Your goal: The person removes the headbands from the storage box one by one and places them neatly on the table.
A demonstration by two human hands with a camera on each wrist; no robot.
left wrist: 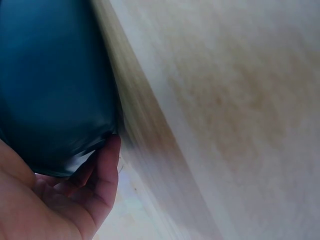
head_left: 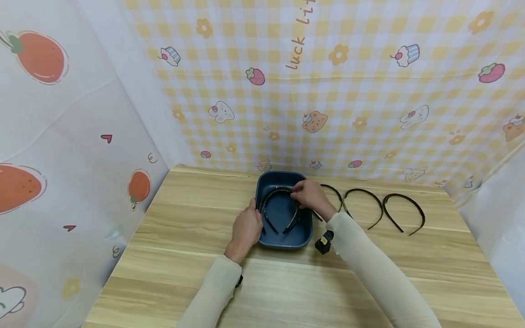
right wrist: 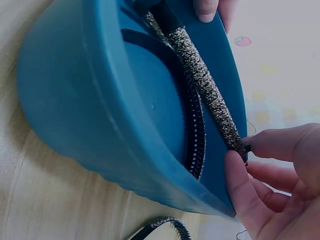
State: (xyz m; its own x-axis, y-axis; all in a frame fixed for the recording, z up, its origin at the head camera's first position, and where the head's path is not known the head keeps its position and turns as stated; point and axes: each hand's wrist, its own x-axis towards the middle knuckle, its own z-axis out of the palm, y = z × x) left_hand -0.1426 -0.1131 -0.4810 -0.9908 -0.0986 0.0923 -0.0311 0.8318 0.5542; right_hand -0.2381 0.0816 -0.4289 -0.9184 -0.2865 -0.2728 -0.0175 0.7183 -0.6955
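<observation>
A deep blue plastic basin [head_left: 284, 243] stands near the back of the wooden table. My left hand [head_left: 248, 224] grips its left wall, with the thumb over the rim and the fingers curled against the outside. At the basin's right side, my right hand [head_left: 310, 195] pinches one end of a glittery black headband [right wrist: 207, 82] between thumb and fingers. That headband slants inside the basin. Below it, another black headband [right wrist: 197, 132] with small teeth curves along the basin floor.
To the right of the basin, several thin black headbands lie in a row on the table [head_left: 172, 255], including one in the middle [head_left: 362, 190] and one at the far right [head_left: 406, 197]. A yellow checked cloth [head_left: 283, 100] hangs behind the table; a white printed one hangs at left.
</observation>
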